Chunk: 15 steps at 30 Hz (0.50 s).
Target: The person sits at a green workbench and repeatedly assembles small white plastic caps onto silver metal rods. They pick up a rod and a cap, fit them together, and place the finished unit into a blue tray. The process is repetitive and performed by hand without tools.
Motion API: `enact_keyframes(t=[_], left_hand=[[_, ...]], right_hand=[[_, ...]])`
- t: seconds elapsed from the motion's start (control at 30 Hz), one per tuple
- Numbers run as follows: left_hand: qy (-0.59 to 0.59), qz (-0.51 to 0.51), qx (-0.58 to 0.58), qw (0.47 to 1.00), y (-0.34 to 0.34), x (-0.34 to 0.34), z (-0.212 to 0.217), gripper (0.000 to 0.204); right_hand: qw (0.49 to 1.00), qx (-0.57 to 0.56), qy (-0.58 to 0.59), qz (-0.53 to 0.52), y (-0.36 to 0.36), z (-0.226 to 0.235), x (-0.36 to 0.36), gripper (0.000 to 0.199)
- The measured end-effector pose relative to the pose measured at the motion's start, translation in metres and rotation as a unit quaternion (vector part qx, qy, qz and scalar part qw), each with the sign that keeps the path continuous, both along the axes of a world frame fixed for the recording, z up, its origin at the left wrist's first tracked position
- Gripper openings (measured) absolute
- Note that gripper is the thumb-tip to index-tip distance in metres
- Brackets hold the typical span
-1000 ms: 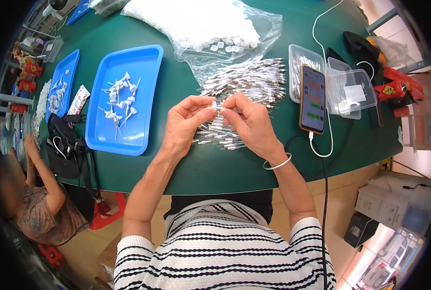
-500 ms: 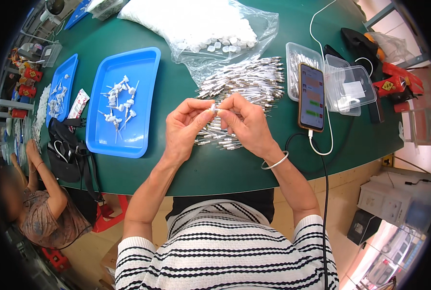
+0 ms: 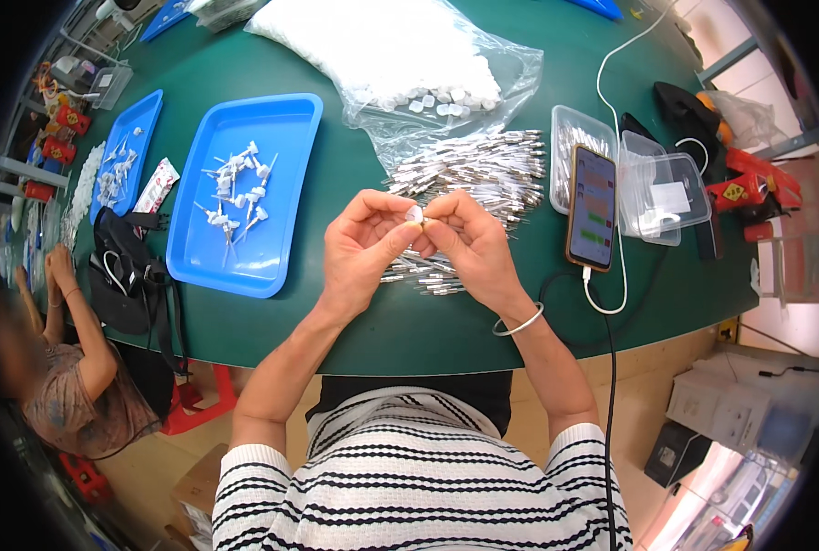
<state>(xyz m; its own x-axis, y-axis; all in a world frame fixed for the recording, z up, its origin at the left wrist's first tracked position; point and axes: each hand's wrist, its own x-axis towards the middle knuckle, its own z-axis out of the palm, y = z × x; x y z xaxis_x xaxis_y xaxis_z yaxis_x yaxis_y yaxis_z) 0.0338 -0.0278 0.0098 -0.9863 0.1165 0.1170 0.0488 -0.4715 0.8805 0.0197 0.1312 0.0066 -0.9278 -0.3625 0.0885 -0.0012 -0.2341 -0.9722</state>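
My left hand pinches a small white plastic cap between thumb and fingertips. At the cap's right side, my right hand has its thumb and forefinger closed together; what they grip is hidden. Both hands meet in front of me, just over the near part of a pile of thin white rods with metal ends. Behind the pile, a large clear bag spills more white caps. To the left, a blue tray holds several pieces with a cap on a rod.
A phone on a white cable leans against a clear box of rods. Clear lids lie beside it. Left are a black bag and a second blue tray. Another person sits at far left.
The white cap now shows its broad face between my fingertips, turned from before. Both hands sit slightly lower and further right in the picture, as the whole view has shifted a little.
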Motion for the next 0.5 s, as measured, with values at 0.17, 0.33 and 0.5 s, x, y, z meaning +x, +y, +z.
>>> enact_keyframes(t=[0.17,0.33,0.5], left_hand=[[0.04,0.022,-0.052,0.998,-0.004,0.002,-0.006,0.017],[0.089,0.0,-0.052,0.995,-0.008,0.0,-0.013,0.017],[0.093,0.022,-0.073,0.993,-0.006,0.0,-0.015,0.021]], right_hand=[[0.996,0.081,0.034,0.024,0.006,0.0,-0.001,0.011],[0.998,-0.015,0.002,0.056,0.003,-0.009,0.001,0.012],[0.998,-0.047,-0.025,0.04,-0.001,-0.012,0.0,0.011]])
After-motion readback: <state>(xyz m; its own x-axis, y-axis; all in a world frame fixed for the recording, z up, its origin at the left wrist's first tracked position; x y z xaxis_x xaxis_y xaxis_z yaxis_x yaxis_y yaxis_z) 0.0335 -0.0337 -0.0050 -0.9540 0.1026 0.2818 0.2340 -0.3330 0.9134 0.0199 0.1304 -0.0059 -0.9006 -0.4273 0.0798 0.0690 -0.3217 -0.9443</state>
